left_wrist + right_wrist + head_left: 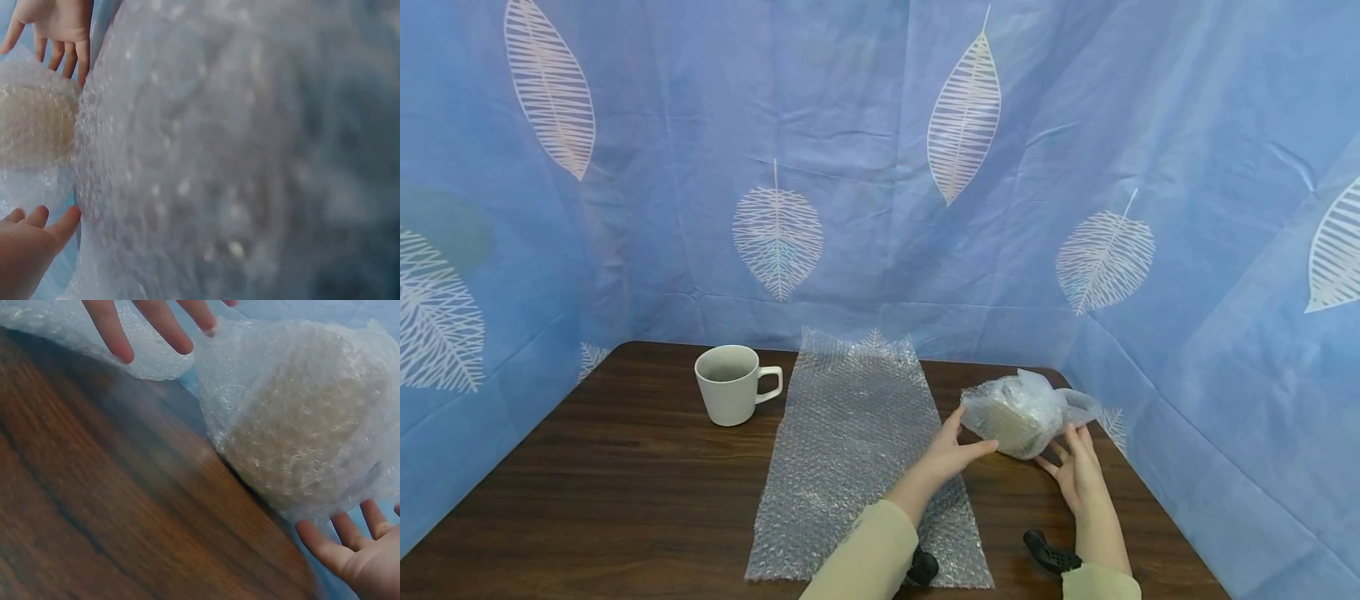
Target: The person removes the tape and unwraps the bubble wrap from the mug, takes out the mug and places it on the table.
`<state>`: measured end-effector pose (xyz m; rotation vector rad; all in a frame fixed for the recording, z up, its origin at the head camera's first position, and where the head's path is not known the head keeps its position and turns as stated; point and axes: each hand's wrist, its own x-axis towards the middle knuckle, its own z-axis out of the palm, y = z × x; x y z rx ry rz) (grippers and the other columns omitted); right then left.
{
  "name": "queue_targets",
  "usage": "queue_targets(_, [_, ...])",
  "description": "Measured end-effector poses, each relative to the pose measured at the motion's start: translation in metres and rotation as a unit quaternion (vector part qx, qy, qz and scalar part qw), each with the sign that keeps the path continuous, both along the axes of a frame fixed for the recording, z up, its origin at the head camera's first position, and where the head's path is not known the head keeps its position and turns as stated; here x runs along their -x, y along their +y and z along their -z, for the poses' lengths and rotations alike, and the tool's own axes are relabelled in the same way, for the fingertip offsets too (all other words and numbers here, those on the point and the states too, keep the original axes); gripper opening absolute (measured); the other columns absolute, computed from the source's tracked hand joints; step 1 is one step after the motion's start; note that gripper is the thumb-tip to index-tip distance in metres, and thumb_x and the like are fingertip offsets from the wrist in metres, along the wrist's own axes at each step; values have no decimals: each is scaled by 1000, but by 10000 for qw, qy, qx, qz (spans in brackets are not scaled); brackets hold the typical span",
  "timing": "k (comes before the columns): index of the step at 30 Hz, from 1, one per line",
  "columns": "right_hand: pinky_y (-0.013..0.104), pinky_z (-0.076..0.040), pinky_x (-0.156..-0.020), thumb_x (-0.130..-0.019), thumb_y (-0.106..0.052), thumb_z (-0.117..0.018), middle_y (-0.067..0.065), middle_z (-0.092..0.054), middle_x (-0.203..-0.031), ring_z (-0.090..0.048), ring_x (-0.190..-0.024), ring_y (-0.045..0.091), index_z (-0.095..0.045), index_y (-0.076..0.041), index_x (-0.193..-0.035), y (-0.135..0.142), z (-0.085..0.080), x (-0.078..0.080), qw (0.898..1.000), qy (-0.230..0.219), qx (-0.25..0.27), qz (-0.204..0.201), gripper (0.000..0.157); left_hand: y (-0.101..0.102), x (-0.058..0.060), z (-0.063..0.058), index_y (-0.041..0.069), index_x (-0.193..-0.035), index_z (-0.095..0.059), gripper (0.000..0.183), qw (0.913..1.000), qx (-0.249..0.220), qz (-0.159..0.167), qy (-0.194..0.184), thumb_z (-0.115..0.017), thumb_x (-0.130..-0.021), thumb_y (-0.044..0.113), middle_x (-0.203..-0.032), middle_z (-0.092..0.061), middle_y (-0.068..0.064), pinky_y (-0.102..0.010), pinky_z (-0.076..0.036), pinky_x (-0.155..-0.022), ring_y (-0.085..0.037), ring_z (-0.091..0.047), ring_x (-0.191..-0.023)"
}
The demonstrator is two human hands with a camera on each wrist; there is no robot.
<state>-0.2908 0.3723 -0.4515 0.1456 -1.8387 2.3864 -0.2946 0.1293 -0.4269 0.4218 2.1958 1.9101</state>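
A bundle wrapped in bubble wrap (1011, 421), with something beige showing through, sits at the right back of the table. My left hand (946, 455) is at its left side, thumb and fingers spread, fingertips at the wrap. On the other side my right hand (1081, 477) has its fingers loosely extended near the wrap's loose end. In the right wrist view, the fingers of neither hand curl round the bundle (306, 419). A flat sheet of bubble wrap (850, 450) lies partly beneath my left forearm. What the bundle holds is blurred by the wrap.
A white mug (727, 396) stands upright left of the sheet, its handle pointing right. The dark wooden table (595, 492) ends against blue leaf-patterned cloth (865, 108) at the back and sides. Black straps (1051, 553) are on my wrists.
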Motion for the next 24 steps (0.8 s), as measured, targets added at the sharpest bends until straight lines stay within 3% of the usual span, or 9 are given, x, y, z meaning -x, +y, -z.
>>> queue_targets(4, [47,-37,-101,-100,-46,-41,5,16,-158,4,-141,38,14,-30,-153,0,2,-2,9999,-93,-54,29,79,4,-3,-1,23,-153,-25,81,9998,144,143,55,-70,-88,39,-155,-24,-5,-56,-33,-102,-32,-29,-138])
queue_targets(7, [38,-42,-94,-100,-47,-39,9,7,-155,2,-141,38,2,-30,-152,-2,-1,-3,9995,-256,-142,113,68,7,-5,-2,25,-153,-25,80,9993,224,256,160,-69,-88,39,-156,-22,-3,-57,-31,-103,-33,-27,-138])
queue_targets(11, [34,-46,-88,-101,-43,-36,1,-13,-139,-19,-133,29,-16,-27,-123,-4,-6,-3,9987,-447,9,242,34,10,-6,-2,26,-153,-25,80,9985,332,376,212,-70,-88,40,-157,-18,-1,-58,-31,-103,-32,-23,-140])
queue_targets(14, [35,-47,-88,-102,-41,-37,-4,-19,-128,-31,-120,18,-15,-25,-106,-4,-7,-4,9980,-548,144,288,28,12,-6,-2,28,-153,-24,80,9983,371,411,176,-69,-88,40,-158,-14,1,-59,-29,-103,-32,-21,-141])
queue_targets(17, [38,-47,-89,-101,-40,-40,-4,-20,-127,-32,-119,19,-15,-23,-111,-3,-7,-3,9974,-619,186,312,32,13,-6,-1,31,-153,-23,81,9980,439,413,187,-70,-87,40,-158,-12,4,-60,-28,-104,-31,-18,-142])
queue_targets(19, [41,-47,-92,-101,-40,-42,0,-18,-133,-27,-126,26,-12,-23,-129,-3,-7,-3,9972,-674,192,277,44,14,-7,-1,33,-153,-22,82,9979,455,424,187,-70,-87,41,-159,-10,4,-62,-26,-104,-31,-16,-142])
queue_targets(21, [44,-45,-95,-100,-39,-44,5,-10,-143,-17,-135,34,4,-24,-147,-2,-8,-4,9969,-735,214,199,69,15,-7,-1,34,-153,-20,83,9979,462,412,180,-70,-87,41,-159,-9,4,-62,-24,-104,-32,-12,-143])
queue_targets(24, [48,-42,-98,-100,-39,-45,7,7,-152,-6,-139,37,26,-20,-149,-1,-7,-6,9966,-786,255,58,88,15,-9,-1,33,-154,-20,83,9982,417,398,174,-70,-88,41,-159,-7,3,-63,-23,-104,-33,-11,-143])
